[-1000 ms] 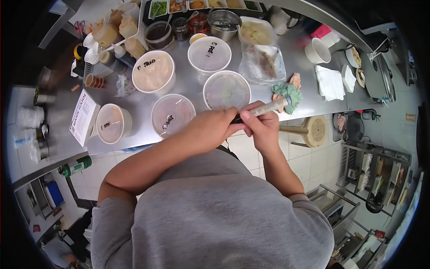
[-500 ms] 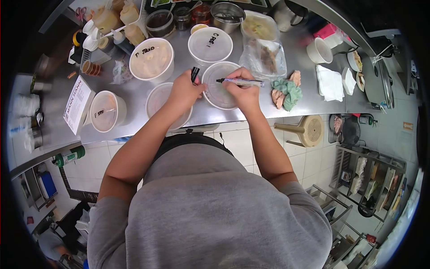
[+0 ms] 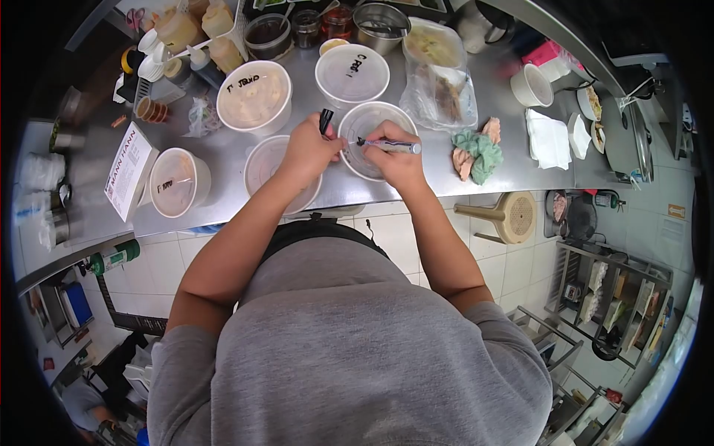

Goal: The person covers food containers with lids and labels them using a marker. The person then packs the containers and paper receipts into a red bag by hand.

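My right hand [image 3: 396, 162] grips a marker [image 3: 403, 147], its dark tip at the clear lid of a round white tub [image 3: 378, 113]. A small dark mark shows near the tip. My left hand [image 3: 306, 152] is closed around a black marker cap [image 3: 326, 120], with its fingertips at the left edge of the same lid. Under my left forearm stands another lidded tub [image 3: 260, 165], partly covered. Behind these are a lidded tub with black writing [image 3: 352, 78] and a larger written-on tub [image 3: 253, 100]. A further labelled tub [image 3: 178, 186] stands to the left.
Crumpled green and pink cloths [image 3: 482, 157] lie right of my hand, with white napkins [image 3: 548, 139] beyond. Food in plastic bags [image 3: 440, 82], a metal bowl [image 3: 381, 28] and sauce bottles [image 3: 217, 21] line the back. A printed card [image 3: 125, 172] stands left; a stool [image 3: 513, 217] is below.
My right hand and the marker have shifted slightly left over the lid, and the marker points more level. The left hand with the cap stays nearly in place.
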Demonstrator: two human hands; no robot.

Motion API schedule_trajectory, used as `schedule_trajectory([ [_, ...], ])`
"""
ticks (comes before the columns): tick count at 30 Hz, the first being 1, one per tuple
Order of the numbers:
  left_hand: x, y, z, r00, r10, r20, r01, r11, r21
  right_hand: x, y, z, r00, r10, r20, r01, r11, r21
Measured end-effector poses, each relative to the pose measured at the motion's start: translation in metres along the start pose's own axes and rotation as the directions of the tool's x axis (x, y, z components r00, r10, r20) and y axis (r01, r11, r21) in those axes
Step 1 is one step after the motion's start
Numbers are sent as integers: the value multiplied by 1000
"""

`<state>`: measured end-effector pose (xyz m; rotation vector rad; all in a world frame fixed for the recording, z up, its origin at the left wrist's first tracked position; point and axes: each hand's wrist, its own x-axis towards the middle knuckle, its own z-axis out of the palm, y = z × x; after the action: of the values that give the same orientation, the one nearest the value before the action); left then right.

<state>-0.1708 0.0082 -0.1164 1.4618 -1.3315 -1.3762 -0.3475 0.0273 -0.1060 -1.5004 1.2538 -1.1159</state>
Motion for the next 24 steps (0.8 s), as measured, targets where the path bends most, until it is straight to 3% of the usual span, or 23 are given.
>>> schedule_trajectory([
  [2, 0, 1, 0, 1000, 2, 1, -2, 1000, 14, 0, -3, 3, 999, 27, -34, -25, 997, 72],
  [11, 2, -7, 0, 1000, 6, 3, -6, 1000, -15, 0, -7, 1, 995, 4, -103, -8, 999, -35],
  [24, 0, 2, -3, 1000, -23, 11, 23, 1000, 17, 2, 1, -11, 999, 29, -43, -29, 999, -15],
])
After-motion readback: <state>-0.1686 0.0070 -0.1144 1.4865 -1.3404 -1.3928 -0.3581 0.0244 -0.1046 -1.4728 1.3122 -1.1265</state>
